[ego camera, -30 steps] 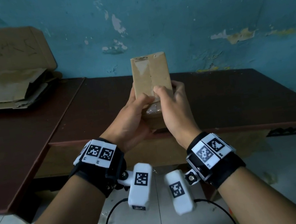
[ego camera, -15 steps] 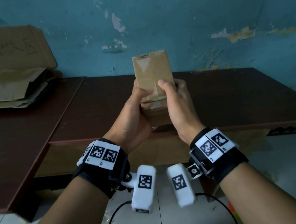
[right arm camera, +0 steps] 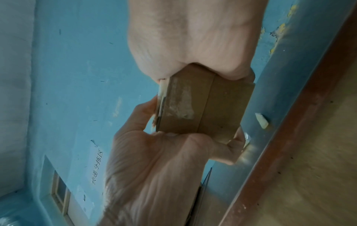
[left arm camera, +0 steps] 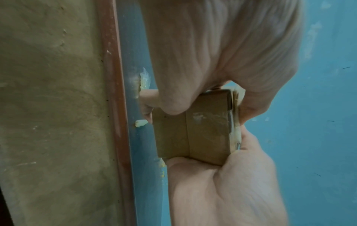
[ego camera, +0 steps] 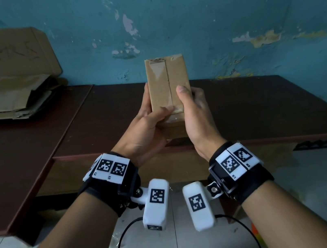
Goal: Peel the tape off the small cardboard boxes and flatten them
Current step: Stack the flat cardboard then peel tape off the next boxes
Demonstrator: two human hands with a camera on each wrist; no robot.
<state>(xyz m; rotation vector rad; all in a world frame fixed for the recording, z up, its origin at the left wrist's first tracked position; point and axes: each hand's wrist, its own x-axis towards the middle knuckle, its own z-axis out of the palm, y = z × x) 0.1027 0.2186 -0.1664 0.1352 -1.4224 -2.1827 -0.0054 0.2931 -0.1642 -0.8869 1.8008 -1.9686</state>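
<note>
Two hands (ego camera: pixel 170 120), box (ego camera: pixel 166 76) upright

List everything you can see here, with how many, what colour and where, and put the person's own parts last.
small cardboard box: one, brown, held upright above the table's near edge
tape: remnants, clear and glossy, along the box's centre seam
flattened cardboard: one pile, brown, far left on the table, one flap leaning on the wall
table: one, dark brown
wall: teal, paint flaking, behind the table
cables: two, black, below the wrists
wrist cameras: two, white with black markers
left hand: grips the box's left side
right hand: grips its right side
</note>
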